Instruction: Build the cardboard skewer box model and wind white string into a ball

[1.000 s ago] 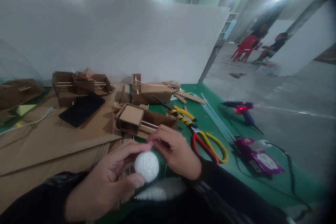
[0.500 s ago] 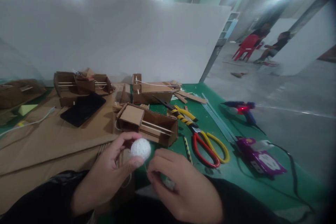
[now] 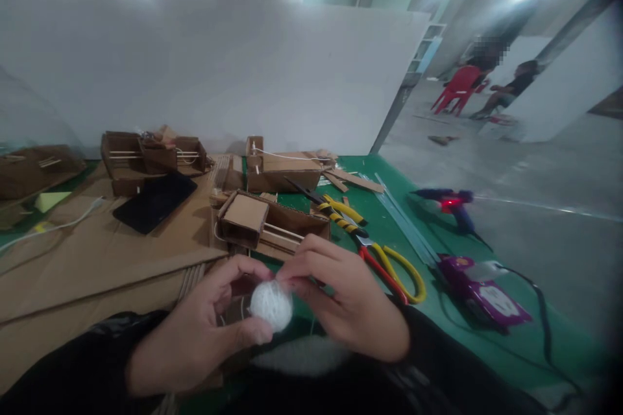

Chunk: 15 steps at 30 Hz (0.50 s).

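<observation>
A white ball of string (image 3: 271,306) is gripped between the thumb and fingers of my left hand (image 3: 195,318), low in the middle of the view. My right hand (image 3: 341,295) has its thumb and forefinger pinched together at the ball's upper right edge, on the string's loose strand, which barely shows. Just beyond both hands lies an open cardboard box (image 3: 242,215) with thin wooden sticks across it. My right hand covers part of this box's near right side.
Red-and-yellow pliers (image 3: 413,279) and yellow-and-black pliers (image 3: 338,215) lie right of the box. Farther right are clear glue sticks (image 3: 403,220), a glue gun (image 3: 445,198) with a red light and a purple pack (image 3: 481,292). A black tablet (image 3: 156,203) rests on cardboard at left.
My right hand has moved up and over the ball's top right, now hiding part of the box and the red handle. The ball has shifted slightly right and down.
</observation>
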{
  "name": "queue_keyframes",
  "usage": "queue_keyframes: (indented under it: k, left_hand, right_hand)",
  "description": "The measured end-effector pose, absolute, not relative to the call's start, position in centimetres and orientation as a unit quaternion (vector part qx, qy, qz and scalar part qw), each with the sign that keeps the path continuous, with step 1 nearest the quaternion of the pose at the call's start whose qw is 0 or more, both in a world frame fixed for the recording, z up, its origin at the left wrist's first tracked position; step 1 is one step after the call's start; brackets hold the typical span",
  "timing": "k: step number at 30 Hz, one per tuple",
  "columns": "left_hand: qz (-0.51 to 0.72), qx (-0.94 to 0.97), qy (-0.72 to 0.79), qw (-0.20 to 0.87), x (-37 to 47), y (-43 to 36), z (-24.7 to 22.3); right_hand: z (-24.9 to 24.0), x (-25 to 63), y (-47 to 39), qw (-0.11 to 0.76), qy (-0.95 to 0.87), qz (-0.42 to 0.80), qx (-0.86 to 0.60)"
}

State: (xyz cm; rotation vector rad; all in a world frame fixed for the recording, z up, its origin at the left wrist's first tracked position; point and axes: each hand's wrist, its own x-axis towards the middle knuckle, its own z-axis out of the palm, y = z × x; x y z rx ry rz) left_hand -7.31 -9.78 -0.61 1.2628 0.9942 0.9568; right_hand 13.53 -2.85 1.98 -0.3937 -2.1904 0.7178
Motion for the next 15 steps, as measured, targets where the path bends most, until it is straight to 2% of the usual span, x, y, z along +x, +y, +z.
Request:
queue_keyframes:
  k: [4,8,15]
  left_hand:
    - [0.413,0.535,0.426,0.601,-7.3,-10.1,-0.9]
    - [0.42,0.546,0.403,0.602,-7.2,-10.4,-1.1]
    - [0.455,0.602,0.429,0.497,-7.4,-9.6,-1.5]
  right_hand:
    - [1.2,13.1,-2.1,0.418,-0.831,0.313,-0.191]
    - [-0.4,12.5,-1.6,0.406,-0.816,0.345,-0.222]
    - [-2.4,11.7,-2.5,0.35,-0.839,0.347,-0.228]
